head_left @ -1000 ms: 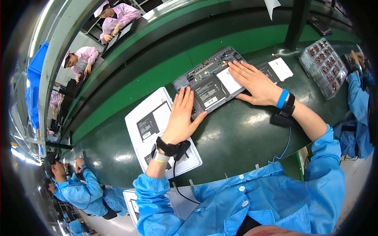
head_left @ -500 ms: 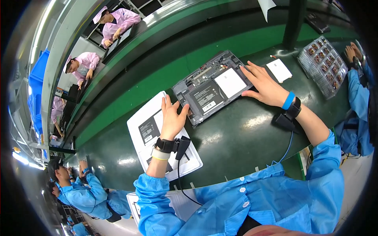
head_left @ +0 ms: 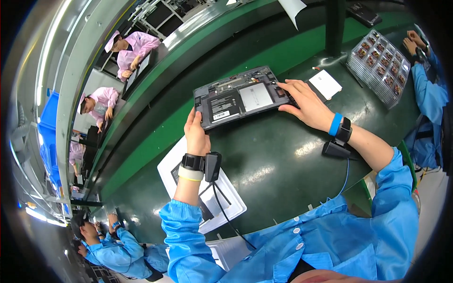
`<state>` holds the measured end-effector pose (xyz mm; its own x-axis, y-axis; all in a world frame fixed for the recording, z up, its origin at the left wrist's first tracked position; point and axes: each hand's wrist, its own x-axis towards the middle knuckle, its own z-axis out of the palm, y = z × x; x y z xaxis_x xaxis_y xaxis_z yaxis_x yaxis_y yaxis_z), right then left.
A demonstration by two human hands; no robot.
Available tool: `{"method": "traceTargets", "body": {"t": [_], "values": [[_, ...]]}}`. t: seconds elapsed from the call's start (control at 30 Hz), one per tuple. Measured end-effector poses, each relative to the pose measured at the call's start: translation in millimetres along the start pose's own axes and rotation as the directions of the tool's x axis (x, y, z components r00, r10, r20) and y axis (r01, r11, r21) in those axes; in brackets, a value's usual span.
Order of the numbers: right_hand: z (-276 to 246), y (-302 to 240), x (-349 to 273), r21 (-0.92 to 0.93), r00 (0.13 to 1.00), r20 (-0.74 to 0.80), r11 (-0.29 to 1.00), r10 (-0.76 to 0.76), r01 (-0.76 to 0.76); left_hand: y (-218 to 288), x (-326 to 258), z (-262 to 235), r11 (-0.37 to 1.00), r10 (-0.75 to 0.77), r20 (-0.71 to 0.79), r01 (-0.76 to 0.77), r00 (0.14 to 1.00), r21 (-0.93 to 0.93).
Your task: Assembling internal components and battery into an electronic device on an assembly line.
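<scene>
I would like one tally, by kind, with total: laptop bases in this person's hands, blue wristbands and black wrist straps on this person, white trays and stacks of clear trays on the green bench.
Opened laptop base: 1
Blue wristband: 1
Black wrist straps: 2
White tray: 1
Stack of clear trays: 1
Total: 6

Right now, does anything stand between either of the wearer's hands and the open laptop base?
Nothing visible does: the left hand grips the open laptop base at its left edge; the right hand is at its right edge. The white tray is not between them.
</scene>
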<state>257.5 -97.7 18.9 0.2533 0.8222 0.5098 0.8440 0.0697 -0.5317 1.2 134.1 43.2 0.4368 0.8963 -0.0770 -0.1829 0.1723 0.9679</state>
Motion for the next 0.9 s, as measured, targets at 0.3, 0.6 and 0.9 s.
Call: {"method": "traceTargets", "body": {"t": [0.3,0.6,0.9], "values": [[4,3,-5,0.033,0.98,-0.019,0.98,-0.198,0.198,-24,96,-7,0.996,0.078,-0.104,-0.082,0.992,-0.035],[7,-2,1,0.056,0.97,-0.015,0.969,-0.241,0.242,-26,91,8,0.27,0.589,0.087,-0.298,0.803,0.916],[-49,-32,4,0.046,0.827,-0.377,0.884,-0.416,0.466,-3,-81,92,0.64,-0.183,0.746,-0.499,0.64,0.584]]}}
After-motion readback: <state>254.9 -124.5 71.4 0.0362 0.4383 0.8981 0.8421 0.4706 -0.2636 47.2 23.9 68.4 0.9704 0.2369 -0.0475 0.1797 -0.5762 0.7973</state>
